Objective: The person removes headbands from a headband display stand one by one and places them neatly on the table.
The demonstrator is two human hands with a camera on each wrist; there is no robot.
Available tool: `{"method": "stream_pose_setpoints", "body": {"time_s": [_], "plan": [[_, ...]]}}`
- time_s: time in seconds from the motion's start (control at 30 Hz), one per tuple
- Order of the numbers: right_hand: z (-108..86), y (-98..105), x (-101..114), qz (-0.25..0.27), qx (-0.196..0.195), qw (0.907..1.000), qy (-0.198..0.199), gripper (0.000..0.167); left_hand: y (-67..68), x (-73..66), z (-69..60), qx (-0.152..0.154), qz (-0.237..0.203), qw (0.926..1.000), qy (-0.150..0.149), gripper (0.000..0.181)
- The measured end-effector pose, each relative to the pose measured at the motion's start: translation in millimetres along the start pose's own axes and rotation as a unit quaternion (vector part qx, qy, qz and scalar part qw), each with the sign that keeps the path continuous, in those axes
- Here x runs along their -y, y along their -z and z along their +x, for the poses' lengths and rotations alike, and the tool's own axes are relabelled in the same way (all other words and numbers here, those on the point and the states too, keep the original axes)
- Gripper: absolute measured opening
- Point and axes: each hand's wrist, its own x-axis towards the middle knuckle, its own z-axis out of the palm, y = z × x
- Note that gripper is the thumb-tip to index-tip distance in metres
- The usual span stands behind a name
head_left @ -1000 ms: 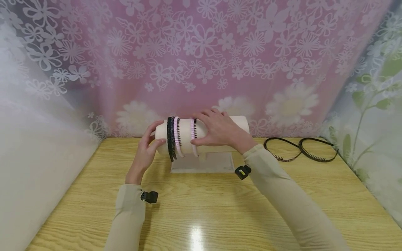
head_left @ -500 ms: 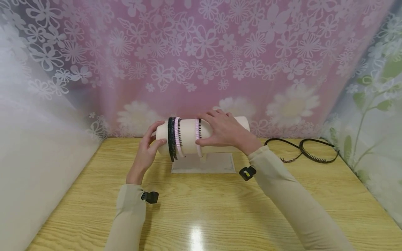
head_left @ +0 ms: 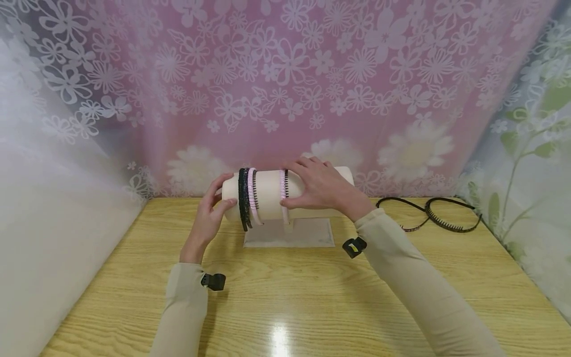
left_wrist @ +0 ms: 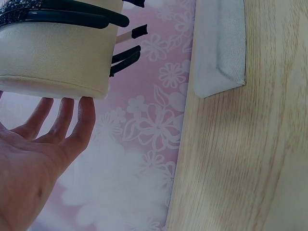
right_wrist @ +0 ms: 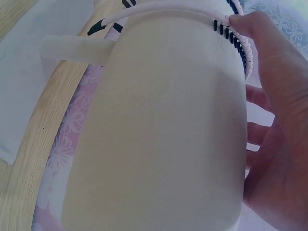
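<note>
Across a stand with a grey base (head_left: 308,235) lies a cream roll (head_left: 263,198). My left hand (head_left: 206,215) grips its left end, thumb in front; in the left wrist view its fingers (left_wrist: 85,122) touch the end rim. Beside it, black headbands (head_left: 243,201) and a pink toothed headband (head_left: 252,196) sit close together. Nearer the middle, my right hand (head_left: 321,187) holds a second pink headband (head_left: 284,193) with the thumb at its front, the fingers reaching over the roll's top. The right wrist view shows the thumb tip (right_wrist: 239,24) against this pink band (right_wrist: 178,6).
Two dark toothed headbands (head_left: 401,199) (head_left: 450,228) lie overlapping on the wooden table (head_left: 276,287) at the right. A pink floral curtain (head_left: 267,109) hangs behind, with pale sheets at both sides.
My right hand has moved slightly right along the roll, and the second pink headband has shifted right with it, widening its gap from the first. My left hand has stayed on the roll's end.
</note>
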Motion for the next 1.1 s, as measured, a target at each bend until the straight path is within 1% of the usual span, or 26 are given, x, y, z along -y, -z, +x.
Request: {"method": "stream_pose_setpoints", "body": {"time_s": [0.4, 0.8, 1.1], "plan": [[-3.2, 3, -2, 0.004, -0.003, 1.0000, -0.003, 0.082, -0.7, -3.5, -1.1, 0.002, -0.001, 1.0000, 0.001, 0.055], [-7.5, 4, -7, 0.005, -0.003, 1.0000, -0.008, 0.083, -0.5, -2.3, -0.4, 0.000, 0.001, 1.0000, -0.002, 0.055], [-12.7, 5, -10, -0.001, -0.005, 1.0000, -0.008, 0.084, -0.5, -3.2, -1.2, 0.000, 0.003, 1.0000, 0.002, 0.055]]}}
